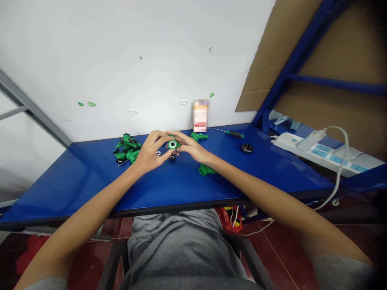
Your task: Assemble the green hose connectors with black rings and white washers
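Note:
Between both hands, above the table, is a green plastic hose fitting, its round end facing me with a white ring around a dark hole. My left hand grips its left side with thumb and fingers. From the right, my right hand closes on the same fitting, hiding part of it. A small white ring shows by my left hand, and a black ring-shaped piece lies just below the fitting. Under my right wrist, another green fitting is partly covered.
Several green and black fittings are piled on the blue table at the left. Behind my right hand lies a green valve-like piece. A screwdriver, a round black object and a white power strip are to the right.

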Demonstrator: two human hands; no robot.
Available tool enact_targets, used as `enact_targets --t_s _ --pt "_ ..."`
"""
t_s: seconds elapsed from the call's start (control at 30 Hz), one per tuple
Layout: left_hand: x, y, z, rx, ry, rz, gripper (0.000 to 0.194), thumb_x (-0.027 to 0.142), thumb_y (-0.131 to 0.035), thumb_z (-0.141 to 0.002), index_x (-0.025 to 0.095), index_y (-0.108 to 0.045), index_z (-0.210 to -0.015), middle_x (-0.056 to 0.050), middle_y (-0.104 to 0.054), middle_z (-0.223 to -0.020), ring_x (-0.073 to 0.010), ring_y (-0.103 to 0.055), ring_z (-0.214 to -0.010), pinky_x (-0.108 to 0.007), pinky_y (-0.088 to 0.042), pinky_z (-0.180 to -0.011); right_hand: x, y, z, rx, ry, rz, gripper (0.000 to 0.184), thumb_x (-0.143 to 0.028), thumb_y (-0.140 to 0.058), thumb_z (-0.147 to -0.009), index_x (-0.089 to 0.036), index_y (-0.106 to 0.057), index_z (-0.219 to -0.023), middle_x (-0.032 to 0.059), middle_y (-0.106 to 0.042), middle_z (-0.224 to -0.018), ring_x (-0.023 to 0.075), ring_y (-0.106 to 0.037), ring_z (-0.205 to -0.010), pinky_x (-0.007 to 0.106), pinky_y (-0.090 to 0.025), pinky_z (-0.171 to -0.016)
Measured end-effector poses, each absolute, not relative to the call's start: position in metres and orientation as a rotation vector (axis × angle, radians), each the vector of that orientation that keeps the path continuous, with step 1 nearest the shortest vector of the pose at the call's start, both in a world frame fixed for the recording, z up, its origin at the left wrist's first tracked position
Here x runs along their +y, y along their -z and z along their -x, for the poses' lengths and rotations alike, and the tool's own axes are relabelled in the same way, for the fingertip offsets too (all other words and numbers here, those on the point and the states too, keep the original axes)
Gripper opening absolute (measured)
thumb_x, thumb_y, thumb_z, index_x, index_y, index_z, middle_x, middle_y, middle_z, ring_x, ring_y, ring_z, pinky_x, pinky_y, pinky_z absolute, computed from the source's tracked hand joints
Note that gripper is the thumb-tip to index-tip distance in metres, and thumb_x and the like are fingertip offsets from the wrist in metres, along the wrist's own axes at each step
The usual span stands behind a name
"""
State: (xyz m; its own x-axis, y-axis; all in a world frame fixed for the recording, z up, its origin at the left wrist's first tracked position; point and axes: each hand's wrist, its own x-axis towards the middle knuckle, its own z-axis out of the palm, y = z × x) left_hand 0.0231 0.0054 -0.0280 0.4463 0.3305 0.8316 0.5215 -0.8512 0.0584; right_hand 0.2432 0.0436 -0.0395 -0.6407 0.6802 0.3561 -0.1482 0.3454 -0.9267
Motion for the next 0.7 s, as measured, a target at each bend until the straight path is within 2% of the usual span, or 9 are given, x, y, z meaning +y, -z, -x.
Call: enact_targets --t_s 0.13,0.37,0.5,0.6,0.7 --pt "0.0068 0.0283 -0.0224 -0.704 1.367 2.478 0.028 0.019 -0.070 -0.103 0.023 -0.070 -0.130 -0.009 -0.072 -0.113 -0.0230 -0.067 -0.103 -0.040 -0.058 -0.093 0.0415 0.0379 -0.2456 -1.908 -1.274 0.485 0.063 -0.013 -0.061 -0.088 -0.028 -0.054 -0.149 0.0043 -0.068 -0.124 0.0188 -0.064 -0.094 0.035 -0.056 -0.082" --pt "0.0070 0.0290 -0.0213 -0.746 1.303 2.531 0.034 0.017 -0.066 -0.102 0.025 -0.070 -0.135 -0.011 -0.069 -0.119 -0.0253 -0.067 -0.111 -0.043 -0.059 -0.097 0.0412 0.0395 -0.2469 -1.937 -1.201 0.497 0.064 -0.015 -0.062 -0.089 -0.030 -0.055 -0.151 0.0061 -0.068 -0.131 0.0246 -0.066 -0.111 0.045 -0.060 -0.096" --pt "0.0057 0.0271 -0.0215 -0.795 1.316 2.534 0.030 0.025 -0.069 -0.103 0.023 -0.070 -0.133 -0.011 -0.070 -0.118 -0.0246 -0.069 -0.108 -0.042 -0.060 -0.096 0.0425 0.0412 -0.2464 -1.933 -1.141 0.508 0.061 -0.022 -0.067 -0.093 -0.030 -0.054 -0.152 0.0075 -0.066 -0.135 0.0283 -0.065 -0.127 0.050 -0.058 -0.107" --pt "0.0057 0.0265 -0.0210 -0.850 1.381 2.527 0.025 0.029 -0.068 -0.106 0.021 -0.070 -0.129 -0.009 -0.073 -0.115 -0.0200 -0.071 -0.096 -0.037 -0.062 -0.090 0.0439 0.0418 -0.2456 -1.925 -1.106 0.532 0.058 -0.032 -0.071 -0.096 -0.031 -0.053 -0.151 0.0059 -0.065 -0.119 0.0259 -0.068 -0.111 0.048 -0.063 -0.096" --pt "0.0069 0.0290 -0.0206 -0.964 1.459 2.529 0.024 0.034 -0.071 -0.104 0.020 -0.072 -0.124 -0.007 -0.075 -0.108 -0.0177 -0.072 -0.088 -0.032 -0.063 -0.082 0.0434 0.0424 -0.2446 -1.901 -0.991 0.583 0.057 -0.032 -0.077 -0.092 -0.031 -0.054 -0.145 0.0032 -0.062 -0.111 0.0219 -0.066 -0.098 0.043 -0.062 -0.088"
